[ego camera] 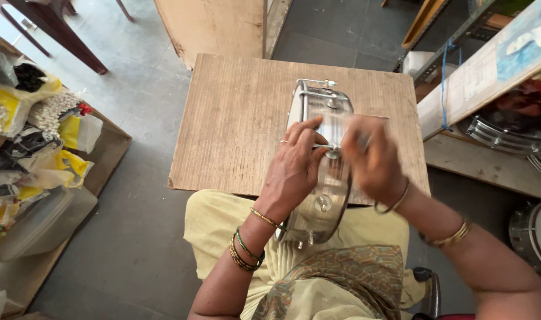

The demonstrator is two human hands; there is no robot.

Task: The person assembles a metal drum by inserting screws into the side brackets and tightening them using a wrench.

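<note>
A small shiny metal drum shell point(319, 106) stands on edge on a wooden board point(235, 118), its near end resting over my lap. My left hand point(294, 169) lies on the shell's left side, fingers pressed on the rim near a tension rod. My right hand point(374, 163) is blurred with motion at the shell's right side, closed around something thin and metallic that I cannot make out clearly. Bangles sit on both wrists.
Bags of small white and yellow parts point(39, 118) fill a shelf at the left. At the right, a shelf holds more drum shells point(507, 133) and a drum head point(534, 237). A wooden panel point(214, 26) leans beyond the board. Grey tiled floor surrounds it.
</note>
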